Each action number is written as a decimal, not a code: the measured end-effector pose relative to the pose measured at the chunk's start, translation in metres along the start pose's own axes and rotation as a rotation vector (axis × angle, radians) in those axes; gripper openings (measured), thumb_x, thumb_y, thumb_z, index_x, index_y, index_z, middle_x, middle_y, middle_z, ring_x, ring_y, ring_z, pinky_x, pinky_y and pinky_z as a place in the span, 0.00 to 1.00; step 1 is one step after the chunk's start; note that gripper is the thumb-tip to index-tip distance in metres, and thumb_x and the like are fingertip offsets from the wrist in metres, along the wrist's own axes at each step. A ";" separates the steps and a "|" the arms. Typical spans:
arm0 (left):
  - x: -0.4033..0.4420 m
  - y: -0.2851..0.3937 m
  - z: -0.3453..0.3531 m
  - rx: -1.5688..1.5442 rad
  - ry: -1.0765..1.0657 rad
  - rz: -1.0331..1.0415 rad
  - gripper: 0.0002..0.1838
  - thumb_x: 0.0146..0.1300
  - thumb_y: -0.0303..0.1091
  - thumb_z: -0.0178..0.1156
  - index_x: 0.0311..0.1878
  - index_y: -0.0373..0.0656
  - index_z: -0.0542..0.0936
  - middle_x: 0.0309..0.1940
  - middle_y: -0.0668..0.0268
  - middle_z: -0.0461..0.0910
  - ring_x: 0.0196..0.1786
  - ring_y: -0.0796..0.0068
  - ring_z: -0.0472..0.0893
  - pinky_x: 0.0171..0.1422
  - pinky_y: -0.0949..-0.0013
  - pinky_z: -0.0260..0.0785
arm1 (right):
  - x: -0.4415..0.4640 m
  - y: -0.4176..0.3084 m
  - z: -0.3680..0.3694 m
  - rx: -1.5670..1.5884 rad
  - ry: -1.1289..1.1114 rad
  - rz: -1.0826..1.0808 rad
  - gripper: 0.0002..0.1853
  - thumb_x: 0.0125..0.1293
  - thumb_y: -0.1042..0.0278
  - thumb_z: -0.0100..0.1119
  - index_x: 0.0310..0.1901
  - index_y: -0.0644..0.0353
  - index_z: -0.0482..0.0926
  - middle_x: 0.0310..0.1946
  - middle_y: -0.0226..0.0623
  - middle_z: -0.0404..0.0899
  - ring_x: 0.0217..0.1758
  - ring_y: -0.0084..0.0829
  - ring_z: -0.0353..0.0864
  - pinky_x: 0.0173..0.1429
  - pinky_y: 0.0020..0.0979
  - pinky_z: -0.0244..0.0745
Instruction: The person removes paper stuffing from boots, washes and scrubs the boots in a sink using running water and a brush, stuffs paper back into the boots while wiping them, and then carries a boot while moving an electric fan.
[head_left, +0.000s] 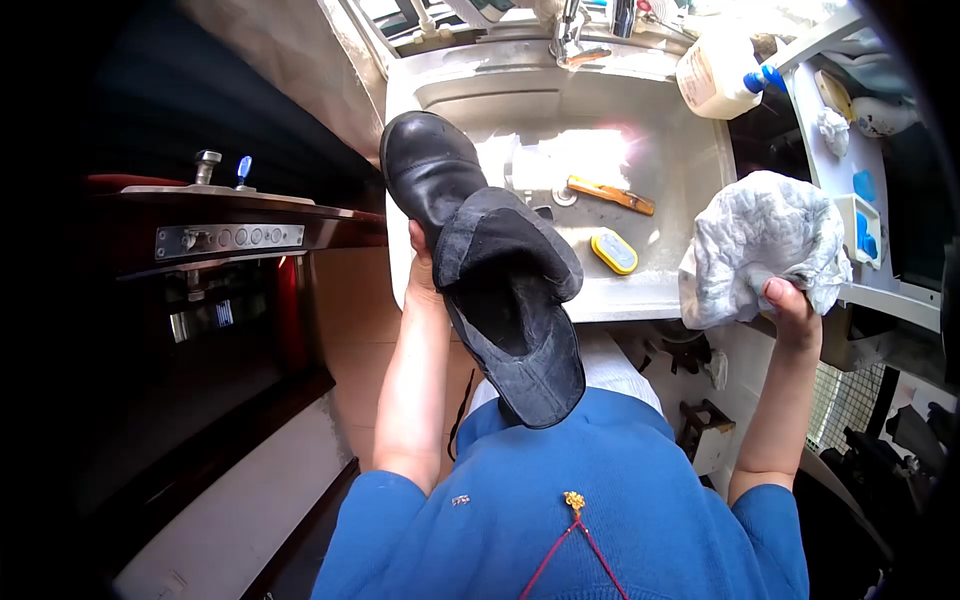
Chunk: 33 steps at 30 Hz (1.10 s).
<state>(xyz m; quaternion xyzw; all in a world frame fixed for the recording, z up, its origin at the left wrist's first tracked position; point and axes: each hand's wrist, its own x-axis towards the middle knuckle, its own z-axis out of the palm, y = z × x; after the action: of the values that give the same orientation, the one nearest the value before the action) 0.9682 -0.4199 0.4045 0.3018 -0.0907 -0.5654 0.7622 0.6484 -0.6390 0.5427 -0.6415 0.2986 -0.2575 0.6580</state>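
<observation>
A black leather ankle boot (430, 170) is held up over the near left side of the sink, its open shaft turned toward me and its toe pointing away. My left hand (422, 268) is closed on the boot from beneath; most of its fingers are hidden behind it. On the right, my right hand (792, 306) grips a crumpled white cloth (765, 225), thumb on top, apart from the boot. In the sink (690, 190) lie a brush with a wooden handle (612, 195) and a small yellow-and-grey oval item (613, 251).
A metal tap (568, 40) rises at the sink's back. A white jug with a blue cap (715, 78) stands at the back right corner. Beside it runs a white shelf (830, 150) with small items. An open door with a lock plate (230, 238) is at left.
</observation>
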 end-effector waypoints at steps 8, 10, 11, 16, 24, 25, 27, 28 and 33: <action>-0.002 -0.006 -0.017 -0.047 0.045 -0.119 0.53 0.43 0.69 0.65 0.65 0.39 0.63 0.58 0.56 0.73 0.60 0.61 0.74 0.68 0.56 0.66 | 0.003 0.007 0.029 0.057 0.056 0.053 0.41 0.44 0.62 0.69 0.62 0.68 0.66 0.55 0.45 0.74 0.58 0.39 0.75 0.66 0.38 0.66; -0.002 -0.004 -0.015 -0.004 0.083 -0.112 0.53 0.43 0.68 0.66 0.65 0.39 0.64 0.57 0.56 0.73 0.60 0.62 0.74 0.68 0.57 0.66 | 0.004 0.003 0.037 -0.048 0.042 -0.009 0.40 0.44 0.65 0.69 0.62 0.68 0.66 0.56 0.44 0.73 0.59 0.38 0.74 0.67 0.37 0.65; -0.005 -0.006 -0.008 0.046 0.122 -0.095 0.52 0.44 0.67 0.67 0.64 0.38 0.64 0.56 0.56 0.73 0.59 0.62 0.74 0.68 0.57 0.66 | 0.003 -0.001 0.033 -0.124 -0.027 0.023 0.41 0.45 0.63 0.70 0.62 0.67 0.65 0.57 0.44 0.72 0.62 0.39 0.71 0.69 0.39 0.60; -0.008 -0.010 -0.015 0.079 0.110 -0.161 0.50 0.47 0.64 0.67 0.65 0.38 0.64 0.58 0.58 0.73 0.60 0.64 0.73 0.68 0.60 0.65 | -0.004 0.022 0.087 -0.935 -0.295 -0.310 0.35 0.50 0.64 0.67 0.61 0.62 0.66 0.57 0.40 0.72 0.62 0.37 0.71 0.69 0.38 0.60; 0.000 -0.005 0.024 0.330 0.068 -0.109 0.50 0.45 0.54 0.74 0.65 0.36 0.63 0.56 0.62 0.73 0.58 0.71 0.74 0.64 0.68 0.66 | 0.011 0.086 0.180 -0.477 -0.641 -0.522 0.13 0.52 0.67 0.60 0.40 0.58 0.77 0.38 0.40 0.78 0.43 0.42 0.78 0.48 0.39 0.73; 0.002 -0.002 0.033 0.412 0.018 -0.066 0.52 0.43 0.52 0.76 0.67 0.36 0.61 0.57 0.62 0.73 0.59 0.71 0.73 0.64 0.69 0.65 | 0.009 0.088 0.175 -0.470 -0.706 -0.465 0.12 0.52 0.68 0.60 0.39 0.57 0.78 0.37 0.38 0.79 0.42 0.41 0.79 0.45 0.40 0.73; 0.008 0.003 0.058 0.463 -0.150 -0.096 0.60 0.40 0.43 0.79 0.72 0.36 0.53 0.64 0.61 0.67 0.64 0.71 0.68 0.69 0.70 0.58 | 0.010 0.094 0.170 -0.398 -1.069 -0.226 0.08 0.57 0.64 0.58 0.38 0.52 0.76 0.35 0.38 0.76 0.40 0.40 0.77 0.46 0.39 0.72; 0.012 0.001 0.052 0.445 -0.126 -0.104 0.59 0.40 0.41 0.79 0.72 0.37 0.53 0.64 0.61 0.67 0.64 0.71 0.69 0.69 0.70 0.59 | 0.010 0.091 0.168 -0.479 -0.994 -0.282 0.08 0.58 0.64 0.57 0.38 0.53 0.76 0.35 0.38 0.76 0.40 0.40 0.77 0.45 0.39 0.72; 0.018 0.002 0.045 0.415 -0.075 -0.092 0.57 0.41 0.32 0.78 0.73 0.39 0.52 0.65 0.60 0.66 0.64 0.71 0.68 0.70 0.70 0.58 | 0.003 0.102 0.161 -0.339 -0.721 -0.213 0.11 0.58 0.64 0.58 0.42 0.54 0.76 0.37 0.36 0.77 0.42 0.36 0.77 0.46 0.36 0.71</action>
<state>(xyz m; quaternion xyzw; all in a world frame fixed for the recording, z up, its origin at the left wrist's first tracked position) 0.9545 -0.4526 0.4379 0.4346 -0.2196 -0.5798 0.6532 0.7627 -0.5259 0.4403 -0.8173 0.0190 -0.0302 0.5751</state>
